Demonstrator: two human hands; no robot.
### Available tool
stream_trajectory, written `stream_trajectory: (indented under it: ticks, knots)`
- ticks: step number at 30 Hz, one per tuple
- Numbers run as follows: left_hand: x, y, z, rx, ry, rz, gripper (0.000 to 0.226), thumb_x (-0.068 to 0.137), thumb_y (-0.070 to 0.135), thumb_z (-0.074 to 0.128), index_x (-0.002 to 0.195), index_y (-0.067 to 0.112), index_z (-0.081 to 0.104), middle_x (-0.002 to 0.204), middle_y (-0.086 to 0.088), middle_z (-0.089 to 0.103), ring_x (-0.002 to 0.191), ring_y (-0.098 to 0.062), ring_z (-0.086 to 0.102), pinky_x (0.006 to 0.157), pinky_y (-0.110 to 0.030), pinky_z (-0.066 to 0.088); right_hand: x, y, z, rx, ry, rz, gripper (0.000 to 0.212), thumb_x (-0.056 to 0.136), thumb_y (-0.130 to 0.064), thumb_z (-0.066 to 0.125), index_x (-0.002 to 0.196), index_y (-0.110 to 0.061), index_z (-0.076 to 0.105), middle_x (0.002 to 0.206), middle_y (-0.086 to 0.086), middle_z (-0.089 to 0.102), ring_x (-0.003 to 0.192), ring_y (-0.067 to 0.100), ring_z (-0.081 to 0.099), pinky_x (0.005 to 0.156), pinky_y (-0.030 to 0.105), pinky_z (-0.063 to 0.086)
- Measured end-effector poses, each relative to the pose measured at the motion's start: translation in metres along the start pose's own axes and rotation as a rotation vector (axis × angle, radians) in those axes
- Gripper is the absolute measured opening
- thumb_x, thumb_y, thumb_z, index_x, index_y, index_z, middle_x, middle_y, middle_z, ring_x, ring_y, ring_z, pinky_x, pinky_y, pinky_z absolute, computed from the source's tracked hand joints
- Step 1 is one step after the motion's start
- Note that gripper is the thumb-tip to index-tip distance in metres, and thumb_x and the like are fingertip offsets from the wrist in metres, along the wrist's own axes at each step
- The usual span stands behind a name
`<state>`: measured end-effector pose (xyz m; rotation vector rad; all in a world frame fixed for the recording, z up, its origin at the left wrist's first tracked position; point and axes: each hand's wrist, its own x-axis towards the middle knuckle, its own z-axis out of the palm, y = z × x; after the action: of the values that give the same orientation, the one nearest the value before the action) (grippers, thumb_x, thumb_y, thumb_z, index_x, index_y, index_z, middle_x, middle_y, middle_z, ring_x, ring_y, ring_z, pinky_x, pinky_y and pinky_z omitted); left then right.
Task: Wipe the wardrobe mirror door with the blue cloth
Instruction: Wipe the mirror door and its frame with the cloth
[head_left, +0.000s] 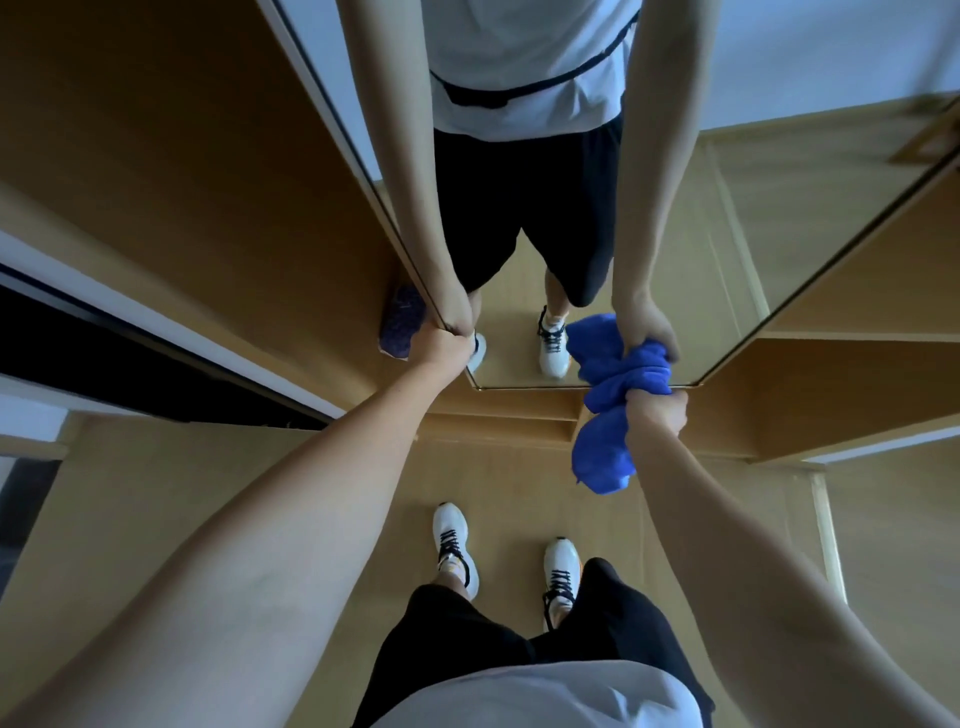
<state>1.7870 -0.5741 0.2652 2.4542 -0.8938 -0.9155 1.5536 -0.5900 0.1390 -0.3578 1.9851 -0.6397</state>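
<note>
- Gripping the mirror door's left edge, the left hand has its fingers curled round the frame near the bottom corner, at about 9 o'clock from the centre of the view; judged from this, it is steadying the door so it does not swing under the wiping pressure.
- Beyond that hand, at its 10 o'clock, a purple object lies by the wooden wardrobe side; what it is cannot be told.
- Mirror door fills the top centre, reflecting the person's arms, shorts and white shoes.
- At 3 o'clock from the left hand, the right hand clenches the blue cloth in a bunched wad, pressed against the glass at the mirror's bottom edge, with loose folds hanging below the fist.
- To do this step well, I would judge that flattening the cloth under the palm gives more contact than a wad; working along the bottom edge in overlapping passes and keeping the left hand firm should avoid streaks and door wobble.
- No brand, label or writing can be read anywhere.
</note>
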Motion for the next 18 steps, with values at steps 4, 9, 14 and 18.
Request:
stream_trajectory:
  ticks: [4,9,14,18]
  knots:
    - [0.006,-0.002,0.001,-0.02,-0.039,-0.038,0.053,0.092,0.008,0.055,0.142,0.004,0.039,0.136,-0.019,0.053,0.119,-0.037,0.057,0.1,-0.037,0.048,-0.008,-0.002,0.013,0.018,-0.051,-0.017,0.043,0.075,-0.031,0.061,0.116,-0.019,0.056,0.111,0.008,0.065,0.099,0.03,0.066,0.083,0.04,0.051]
    - [0.011,-0.006,0.003,-0.063,-0.054,-0.075,0.056,0.089,0.007,0.055,0.142,0.005,0.038,0.132,-0.018,0.054,0.111,-0.037,0.063,0.095,-0.044,0.054,-0.045,0.011,0.066,-0.07,-0.193,-0.044,0.05,0.081,-0.026,0.066,0.128,-0.017,0.053,0.123,0.013,0.062,0.108,0.033,0.063,0.09,0.038,0.051]
    - [0.019,-0.011,0.005,-0.052,-0.051,-0.08,0.057,0.09,0.007,0.051,0.145,0.007,0.035,0.134,-0.017,0.053,0.112,-0.036,0.062,0.095,-0.044,0.054,-0.079,0.017,0.104,-0.132,-0.335,-0.043,0.053,0.084,-0.032,0.063,0.132,-0.015,0.048,0.125,0.015,0.056,0.112,0.036,0.059,0.09,0.039,0.049]
    - [0.023,-0.013,0.006,-0.031,-0.049,-0.078,0.053,0.09,0.009,0.051,0.141,0.007,0.039,0.131,-0.017,0.056,0.11,-0.035,0.063,0.094,-0.043,0.055,-0.07,0.014,0.093,-0.096,-0.291,-0.018,0.047,0.085,-0.032,0.062,0.127,-0.016,0.047,0.124,0.013,0.057,0.112,0.035,0.059,0.09,0.041,0.048]
